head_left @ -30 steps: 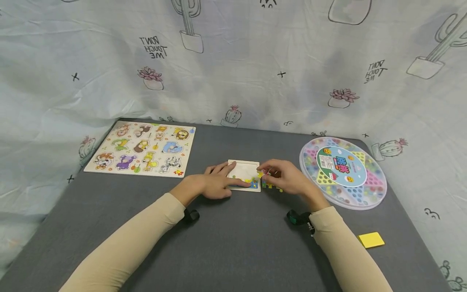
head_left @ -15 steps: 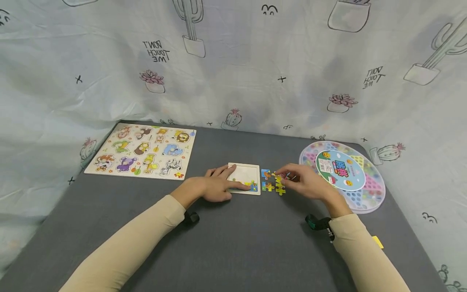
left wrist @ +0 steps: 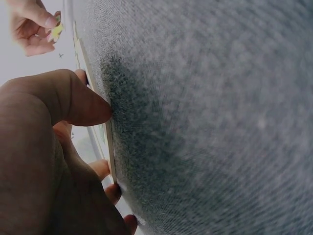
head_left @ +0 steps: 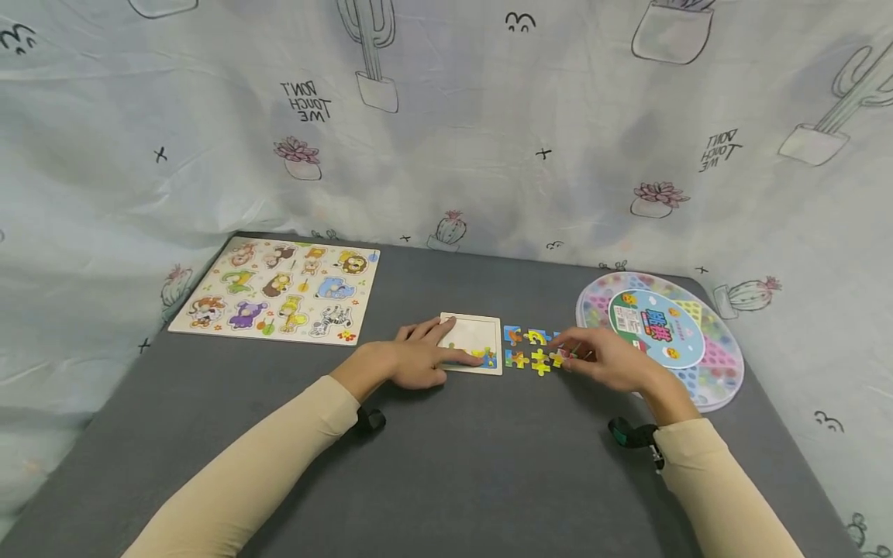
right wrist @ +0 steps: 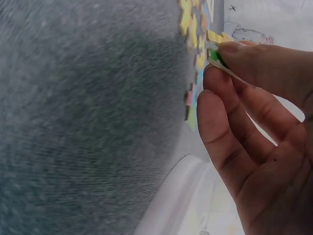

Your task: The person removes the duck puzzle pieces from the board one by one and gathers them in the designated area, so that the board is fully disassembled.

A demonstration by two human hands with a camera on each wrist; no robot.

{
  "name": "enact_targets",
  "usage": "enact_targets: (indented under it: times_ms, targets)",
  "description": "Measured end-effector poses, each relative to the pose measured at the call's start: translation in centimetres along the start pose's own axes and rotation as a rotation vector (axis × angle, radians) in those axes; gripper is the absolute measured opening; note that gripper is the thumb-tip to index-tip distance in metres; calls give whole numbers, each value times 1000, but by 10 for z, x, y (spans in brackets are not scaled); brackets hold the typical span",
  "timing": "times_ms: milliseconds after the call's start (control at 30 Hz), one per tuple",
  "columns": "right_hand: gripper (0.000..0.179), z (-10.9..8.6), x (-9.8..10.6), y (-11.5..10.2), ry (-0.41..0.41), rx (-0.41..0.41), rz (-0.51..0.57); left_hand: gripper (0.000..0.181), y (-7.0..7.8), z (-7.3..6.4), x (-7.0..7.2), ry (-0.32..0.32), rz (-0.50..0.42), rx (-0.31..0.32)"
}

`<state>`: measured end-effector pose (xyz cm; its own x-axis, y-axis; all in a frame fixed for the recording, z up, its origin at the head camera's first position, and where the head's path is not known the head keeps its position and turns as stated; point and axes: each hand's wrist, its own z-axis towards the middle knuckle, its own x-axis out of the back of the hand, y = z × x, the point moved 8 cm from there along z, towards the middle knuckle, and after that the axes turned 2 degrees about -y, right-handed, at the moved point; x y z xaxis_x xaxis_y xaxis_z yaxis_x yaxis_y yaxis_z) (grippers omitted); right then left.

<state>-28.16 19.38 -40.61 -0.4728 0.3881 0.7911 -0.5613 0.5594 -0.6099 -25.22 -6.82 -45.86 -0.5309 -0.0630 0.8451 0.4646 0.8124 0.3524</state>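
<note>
My left hand (head_left: 418,363) lies spread over a small wooden puzzle tray (head_left: 488,322), its index finger stretched along the near side. In the left wrist view the thumb touches the edge of the tray (left wrist: 110,156). A few fitted pieces (head_left: 488,359) show beside that index fingertip, in the tray's lower right corner. To the right, my right hand (head_left: 614,360) pinches a jigsaw piece (right wrist: 214,56) with a green patch between thumb and fingers. Several loose jigsaw pieces (head_left: 540,362) lie in rows between the tray and this hand, some partly hidden by its fingers.
An animal peg puzzle board (head_left: 272,298) lies at the back left of the grey table (head_left: 446,473). A round Chinese checkers box (head_left: 711,364) stands at the right, close behind my right hand. A printed cloth (head_left: 474,116) hangs behind the table.
My right hand has moved right, from beside the tray to the far end of the loose pieces, still pinching a piece. More loose pieces are uncovered. My left hand stays on the tray.
</note>
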Motion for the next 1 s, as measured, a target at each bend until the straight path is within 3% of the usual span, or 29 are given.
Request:
enact_targets:
  times_ms: [200, 467, 767, 1000]
  targets:
    - [23, -8, 3, 13, 12, -28, 3, 64, -2, 8, -4, -6, -2, -6]
    - [27, -11, -5, 19, -58, -50, 21, 63, -4, 7, -4, -14, -18, 6]
    - [26, -13, -2, 22, 5, -72, -27, 59, 5, 0, 8, 8, -2, -5]
    - [26, -15, -5, 24, 8, -82, -34, 59, 5, -4, 6, 10, -3, -8]
